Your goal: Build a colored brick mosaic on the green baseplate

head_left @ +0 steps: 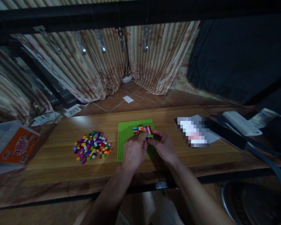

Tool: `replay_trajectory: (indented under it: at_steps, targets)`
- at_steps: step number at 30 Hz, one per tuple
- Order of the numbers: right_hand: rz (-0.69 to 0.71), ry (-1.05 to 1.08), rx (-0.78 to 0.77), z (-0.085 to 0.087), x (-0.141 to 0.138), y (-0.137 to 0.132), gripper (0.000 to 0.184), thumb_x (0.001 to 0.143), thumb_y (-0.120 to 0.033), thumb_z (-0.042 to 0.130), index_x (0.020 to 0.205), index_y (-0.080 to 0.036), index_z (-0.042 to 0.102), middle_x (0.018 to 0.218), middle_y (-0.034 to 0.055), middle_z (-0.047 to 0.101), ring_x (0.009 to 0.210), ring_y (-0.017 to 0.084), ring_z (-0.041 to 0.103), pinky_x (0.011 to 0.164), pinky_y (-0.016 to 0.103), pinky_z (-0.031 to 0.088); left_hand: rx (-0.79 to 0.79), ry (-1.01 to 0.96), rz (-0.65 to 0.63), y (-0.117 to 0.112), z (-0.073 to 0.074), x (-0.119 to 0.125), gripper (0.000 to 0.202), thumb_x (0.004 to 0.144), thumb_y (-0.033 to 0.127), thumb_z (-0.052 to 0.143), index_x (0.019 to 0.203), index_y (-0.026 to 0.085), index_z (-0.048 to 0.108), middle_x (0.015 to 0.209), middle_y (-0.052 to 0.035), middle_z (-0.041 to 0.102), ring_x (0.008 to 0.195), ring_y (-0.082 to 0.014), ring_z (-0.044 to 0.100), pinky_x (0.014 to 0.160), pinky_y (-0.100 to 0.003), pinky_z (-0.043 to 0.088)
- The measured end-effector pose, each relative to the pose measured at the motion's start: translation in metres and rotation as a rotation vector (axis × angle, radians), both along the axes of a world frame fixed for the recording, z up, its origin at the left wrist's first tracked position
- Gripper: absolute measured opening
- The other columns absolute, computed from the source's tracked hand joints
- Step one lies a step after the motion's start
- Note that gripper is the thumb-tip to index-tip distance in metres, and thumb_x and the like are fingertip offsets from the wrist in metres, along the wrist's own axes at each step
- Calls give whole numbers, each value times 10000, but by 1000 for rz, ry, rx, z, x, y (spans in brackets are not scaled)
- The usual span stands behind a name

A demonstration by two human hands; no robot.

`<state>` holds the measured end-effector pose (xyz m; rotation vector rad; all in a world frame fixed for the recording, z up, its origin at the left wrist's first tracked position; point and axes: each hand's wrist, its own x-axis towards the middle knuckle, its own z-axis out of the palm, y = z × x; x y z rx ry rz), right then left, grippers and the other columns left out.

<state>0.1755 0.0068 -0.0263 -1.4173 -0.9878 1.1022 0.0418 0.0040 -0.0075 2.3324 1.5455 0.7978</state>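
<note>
A green studded baseplate [123, 131] lies on the wooden tabletop. Over its middle is a block of multicoloured toy bricks [142, 128], in orange, blue, white, red and green. My left hand [136, 148] is closed at the near side of this block, its fingers bent and partly hidden by the back of the hand. From the right, my right hand [163, 144] pinches the block's near right corner between thumb and fingers. Whether a separate small brick is in the fingers of either hand cannot be made out.
A heap of loose coloured bricks [91, 146] lies left of the baseplate. At far left stands a clear plastic tub [4, 125] with an orange label. Papers [212, 135], a dark strap [269, 156] and a white device [240, 122] are on the right.
</note>
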Motion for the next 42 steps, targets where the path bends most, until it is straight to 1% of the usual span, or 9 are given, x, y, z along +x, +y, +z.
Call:
replay_trajectory:
  at_steps: [5,10,13,16,20,23,27,32,42]
  targets:
    - [-12,34,-7,-1,-1,2,405,587,-253,676,984,-171,666,887,44,725,786,198,657,741,320,495,-24,-35,11,0,1,0,322,846,131,538,1143,230,614,941,-37,731,858,-183,675,804,-313,520]
    - [31,54,-7,-1,2,1,401,597,-296,715,980,-187,665,919,41,723,783,195,658,708,315,491,-100,-219,-30,3,7,-14,279,852,163,543,1106,228,638,918,-23,744,826,-161,692,777,-282,534]
    - [-31,89,-74,5,7,0,425,579,-344,742,968,-190,667,913,43,713,787,198,649,647,294,473,-89,-365,44,12,12,-42,218,854,227,550,1037,195,664,972,-43,745,839,-162,698,795,-276,538]
    - [-115,139,-83,10,13,0,420,566,-375,754,937,-194,675,910,46,697,801,197,630,611,276,455,-98,-393,139,22,15,-83,218,837,263,537,983,173,672,897,-38,748,819,-171,697,770,-272,539]
    - [-150,152,-94,10,19,1,430,534,-392,769,904,-187,683,910,57,691,758,184,606,588,274,439,-187,-144,167,26,18,-134,169,768,239,559,848,164,688,884,-52,746,823,-193,687,778,-293,528]
    - [-139,111,-122,7,19,1,444,523,-403,772,901,-184,688,900,57,693,749,182,603,599,281,444,-302,-57,135,21,19,-155,148,736,209,579,811,165,698,878,-65,746,826,-204,686,781,-310,529]
    - [-112,58,-125,2,17,1,467,529,-420,767,923,-179,697,909,65,698,758,195,620,613,300,466,-345,11,181,14,19,-158,177,718,170,616,860,182,721,927,-77,749,860,-215,690,784,-307,534]
    - [-85,17,-118,-1,17,0,449,549,-420,762,925,-181,704,882,70,715,735,203,638,609,311,478,-300,159,174,15,19,-145,227,699,71,598,817,204,739,901,-60,750,878,-205,680,819,-295,507]
    - [-62,25,-131,2,14,0,437,571,-405,756,940,-176,707,890,71,727,770,211,657,653,323,502,-238,352,238,21,13,-126,168,748,134,553,747,158,719,826,-102,724,841,-234,668,817,-331,489]
